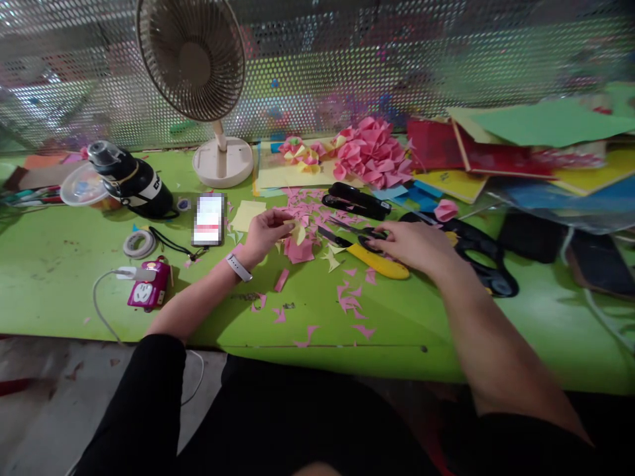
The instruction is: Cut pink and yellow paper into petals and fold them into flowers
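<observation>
My left hand [268, 231], a white band at its wrist, pinches a small cut piece of pale yellow paper [298, 233] above the scraps. My right hand [404, 241] has its fingers closed at the black handles of a pair of scissors [373, 239], whose blades point left. Just under the scissors lies a yellow-handled tool [380, 262] with a dark end. Pink paper scraps [307, 210] are spread around both hands, and a pink paper stack [299, 250] lies below the left one. Beyond the scissors rests a black stapler [356, 200].
At the back stand a fan [223, 162] and a heap of folded pink paper [374, 152]. A black bottle [136, 182], a phone [208, 218], tape [139, 244] and a purple power adapter [149, 284] occupy the left. Coloured sheets [550, 125] and a large black-handled tool [489, 264] lie right.
</observation>
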Action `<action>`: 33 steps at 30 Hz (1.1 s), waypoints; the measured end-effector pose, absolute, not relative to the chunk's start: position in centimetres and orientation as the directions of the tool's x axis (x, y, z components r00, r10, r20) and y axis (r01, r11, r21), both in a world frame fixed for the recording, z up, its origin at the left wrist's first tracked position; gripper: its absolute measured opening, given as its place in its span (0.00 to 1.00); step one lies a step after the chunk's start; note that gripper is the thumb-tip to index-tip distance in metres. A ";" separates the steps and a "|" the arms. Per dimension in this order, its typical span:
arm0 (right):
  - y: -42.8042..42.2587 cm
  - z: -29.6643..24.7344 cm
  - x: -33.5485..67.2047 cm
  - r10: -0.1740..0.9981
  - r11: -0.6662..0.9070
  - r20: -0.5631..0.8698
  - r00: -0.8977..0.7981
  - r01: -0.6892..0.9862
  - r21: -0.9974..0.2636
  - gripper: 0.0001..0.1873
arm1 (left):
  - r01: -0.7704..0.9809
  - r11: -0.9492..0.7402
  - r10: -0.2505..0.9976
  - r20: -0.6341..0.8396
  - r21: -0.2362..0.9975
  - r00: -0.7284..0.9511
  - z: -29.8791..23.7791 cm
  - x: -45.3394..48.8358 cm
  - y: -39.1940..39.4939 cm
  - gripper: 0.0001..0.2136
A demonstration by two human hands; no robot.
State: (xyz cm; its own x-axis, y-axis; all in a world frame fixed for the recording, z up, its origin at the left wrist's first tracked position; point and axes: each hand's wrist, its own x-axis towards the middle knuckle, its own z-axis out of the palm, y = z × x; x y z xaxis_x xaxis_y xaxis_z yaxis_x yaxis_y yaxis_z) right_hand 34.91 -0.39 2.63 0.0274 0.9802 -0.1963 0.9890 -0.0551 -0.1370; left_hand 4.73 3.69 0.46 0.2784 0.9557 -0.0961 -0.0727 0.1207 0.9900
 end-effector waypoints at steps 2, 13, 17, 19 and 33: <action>-1.1 3.1 33.2 0.999 0.002 -0.046 -0.008 0.990 -0.141 0.16 | -0.071 0.133 0.956 -0.109 0.989 0.271 0.2 4.8 3.7 0.09; 0.1 0.0 24.7 0.914 0.374 -0.027 -0.406 0.864 -0.338 0.24 | 0.034 0.102 0.981 -0.106 0.994 0.163 -0.2 5.1 3.8 0.09; 0.1 0.0 24.9 0.918 0.357 -0.033 -0.396 0.858 -0.369 0.19 | 0.040 0.118 0.983 -0.122 0.992 0.139 -0.1 5.2 3.8 0.08; 0.0 0.3 24.9 0.926 0.334 -0.040 -0.376 0.863 -0.378 0.19 | 0.048 0.123 0.982 -0.129 0.991 0.138 0.1 5.3 3.7 0.08; 0.5 2.6 27.7 0.896 -0.036 -0.295 -0.333 0.607 -0.794 0.09 | 0.085 0.081 0.978 -0.096 0.993 0.186 -1.3 5.4 3.6 0.08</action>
State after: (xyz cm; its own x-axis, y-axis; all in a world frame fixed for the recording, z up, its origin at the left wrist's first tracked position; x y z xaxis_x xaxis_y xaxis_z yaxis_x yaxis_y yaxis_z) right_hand 27.74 0.50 2.58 -0.3327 0.8957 -0.2950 0.6072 -0.0359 -0.7937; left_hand 5.39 3.62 -1.27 0.1855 0.9780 -0.0959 0.0852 0.0812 0.9931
